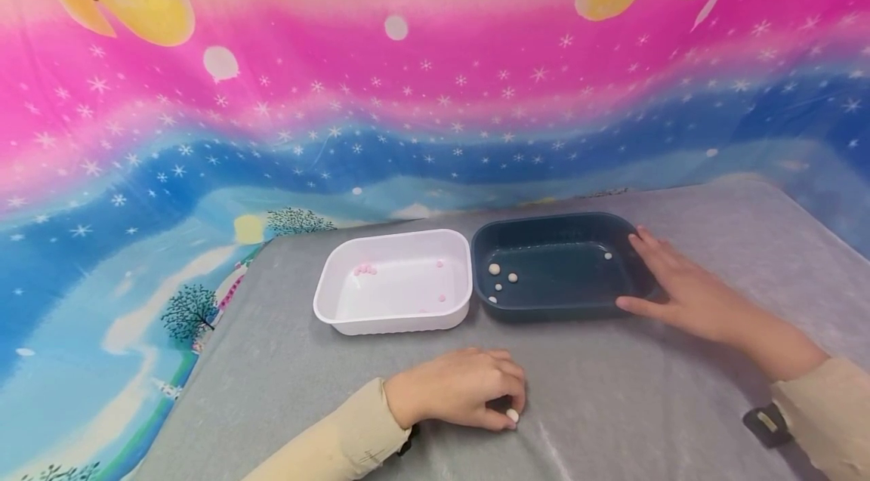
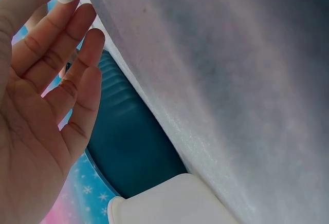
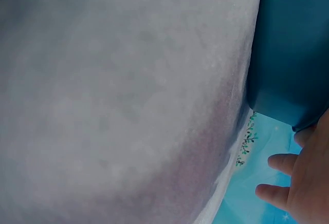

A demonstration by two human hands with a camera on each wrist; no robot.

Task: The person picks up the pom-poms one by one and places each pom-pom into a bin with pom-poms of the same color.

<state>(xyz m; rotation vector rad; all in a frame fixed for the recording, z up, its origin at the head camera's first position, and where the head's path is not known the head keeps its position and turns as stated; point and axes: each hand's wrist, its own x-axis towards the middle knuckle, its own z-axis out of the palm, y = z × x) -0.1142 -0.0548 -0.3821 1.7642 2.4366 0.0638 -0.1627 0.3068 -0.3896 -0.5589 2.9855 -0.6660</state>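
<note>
In the head view my left hand (image 1: 462, 390) is in front of the trays and pinches a small white ball (image 1: 513, 415) between thumb and forefinger. The left wrist view shows the same ball at the fingertips, the other fingers loosely bent. My right hand (image 1: 700, 307) rests at the right end of a dark teal tray (image 1: 550, 312), thumb and fingers spread along its rim. Inside that tray lie several pale balls (image 1: 494, 269) of different sizes, mostly toward its left side. To its left stands a white tray (image 1: 401, 324) with small pink balls (image 1: 365, 269) in it.
Both trays stand side by side on a grey cloth-covered table (image 1: 272, 375). Behind it hangs a colourful backdrop (image 1: 408, 96) with snowflakes. A dark strap (image 1: 768, 424) is at the right wrist.
</note>
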